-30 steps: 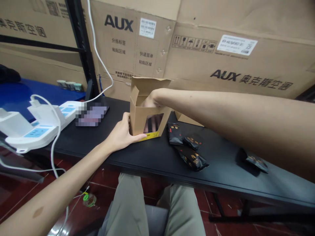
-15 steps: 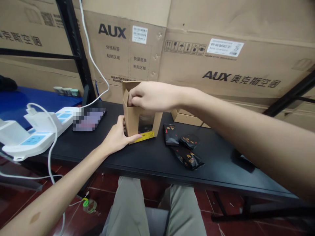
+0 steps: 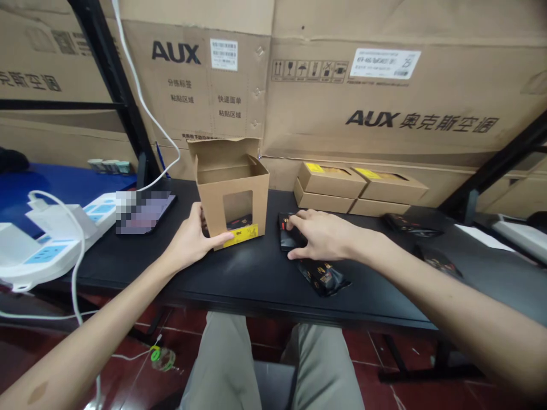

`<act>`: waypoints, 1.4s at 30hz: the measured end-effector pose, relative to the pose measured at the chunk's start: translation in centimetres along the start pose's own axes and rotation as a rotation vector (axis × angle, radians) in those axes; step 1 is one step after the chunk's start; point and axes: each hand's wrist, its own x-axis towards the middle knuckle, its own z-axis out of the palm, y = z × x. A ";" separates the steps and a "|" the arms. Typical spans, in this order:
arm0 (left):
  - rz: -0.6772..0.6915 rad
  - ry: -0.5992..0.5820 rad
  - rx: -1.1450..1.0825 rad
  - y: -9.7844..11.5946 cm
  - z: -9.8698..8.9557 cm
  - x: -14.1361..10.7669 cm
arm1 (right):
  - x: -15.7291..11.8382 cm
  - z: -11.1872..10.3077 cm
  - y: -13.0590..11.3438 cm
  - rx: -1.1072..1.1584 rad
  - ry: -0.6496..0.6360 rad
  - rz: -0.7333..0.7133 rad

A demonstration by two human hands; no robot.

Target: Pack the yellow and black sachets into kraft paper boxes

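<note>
A brown cardboard box (image 3: 213,198) stands upright on the black table with its top flap raised. It has a clear window and a yellow label, and something dark shows inside through the window. My left hand (image 3: 190,239) grips its lower left side, thumb along the front bottom edge. Over the black packets to the right lies my right hand (image 3: 327,234), thumb and fingers apart. Its fingertips meet a black packet (image 3: 284,238) with orange print. Another black packet (image 3: 323,278) lies just below that hand. Whatever is under the palm is hidden.
Several small brown boxes (image 3: 329,185) are stacked at the back. More black packets (image 3: 412,226) lie at right. On the left are a phone (image 3: 160,213), a white power strip (image 3: 92,222) and white cables. Large cartons (image 3: 307,119) wall the back; a bottle (image 3: 162,357) is on the floor.
My right hand has left the box opening and come down to the packets on the right. My left hand still holds the box. The view has shifted, showing the small boxes more fully.
</note>
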 end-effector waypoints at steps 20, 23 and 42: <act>0.018 0.123 0.108 0.8 -0.2 -0.4 | -0.4 5.4 3.9 0.497 0.786 0.135; 0.043 0.155 0.098 0.4 -0.2 -0.3 | 0.3 6.1 3.6 0.608 0.838 0.098; -0.036 0.125 0.089 0.9 -0.2 -0.3 | 1.3 7.2 3.8 0.762 0.792 0.061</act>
